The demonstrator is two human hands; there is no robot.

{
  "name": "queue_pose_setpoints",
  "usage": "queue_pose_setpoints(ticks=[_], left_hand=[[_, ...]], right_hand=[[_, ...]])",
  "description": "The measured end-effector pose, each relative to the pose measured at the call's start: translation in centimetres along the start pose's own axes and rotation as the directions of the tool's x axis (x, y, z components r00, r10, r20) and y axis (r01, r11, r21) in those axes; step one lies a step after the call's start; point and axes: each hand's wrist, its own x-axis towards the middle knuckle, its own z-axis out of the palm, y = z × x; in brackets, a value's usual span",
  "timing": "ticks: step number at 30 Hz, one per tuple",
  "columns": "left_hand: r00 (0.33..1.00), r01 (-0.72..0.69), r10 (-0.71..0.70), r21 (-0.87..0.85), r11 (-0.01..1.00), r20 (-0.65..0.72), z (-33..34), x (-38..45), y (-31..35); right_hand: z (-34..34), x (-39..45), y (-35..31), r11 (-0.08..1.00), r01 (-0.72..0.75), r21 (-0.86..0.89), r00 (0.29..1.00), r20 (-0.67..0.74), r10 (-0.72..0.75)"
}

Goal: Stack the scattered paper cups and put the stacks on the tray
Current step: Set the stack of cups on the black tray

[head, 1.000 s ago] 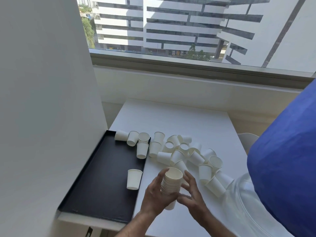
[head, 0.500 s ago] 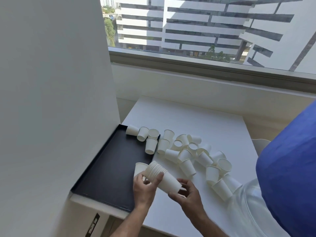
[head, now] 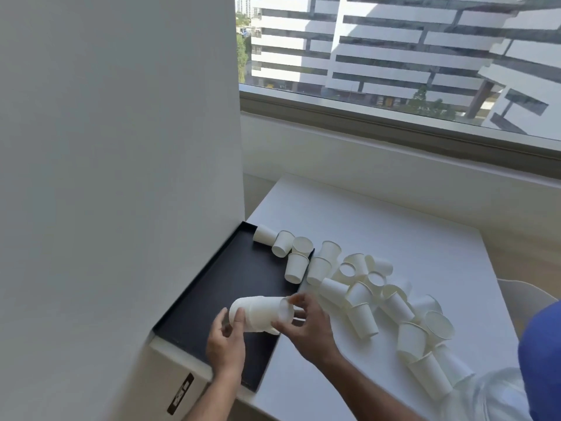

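Bare forearms (head: pixel 361 387), blue garment (head: pixel 543 360)

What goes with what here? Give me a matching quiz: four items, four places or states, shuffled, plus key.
Items:
1. stack of white paper cups
2. flat black rectangular tray
3. scattered white paper cups
4. white square table

States:
A. lying loose, mostly on the table
B. against the wall, at the table's left edge
C. held sideways in both hands, above the tray
D. below the window

Pairs: 1-C, 2-B, 3-A, 4-D
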Motion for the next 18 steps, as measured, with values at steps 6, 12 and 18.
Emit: queue_pose_setpoints(ticks=[6, 12, 18], left_hand=[[0.987, 0.157, -0.159, -0.078, 0.985, -0.024, -1.1, 5.7, -0.4], [0.949, 0.316, -0.305, -0.203, 0.927, 0.084, -2.6, 10.5, -0.3], [0.887, 0.457, -0.454, -0.285, 0.843, 0.08, -4.1, 13.0, -0.7]], right_hand=[[6.2, 5.2, -1.7, 0.973, 0.199, -0.117, 0.976, 0.117, -0.185], [11.0, 8.8, -2.8, 0.963, 0.205, -0.178, 0.958, 0.236, -0.16], [13.6, 10.6, -3.4, 0.935, 0.25, -0.252, 0.918, 0.37, -0.145]])
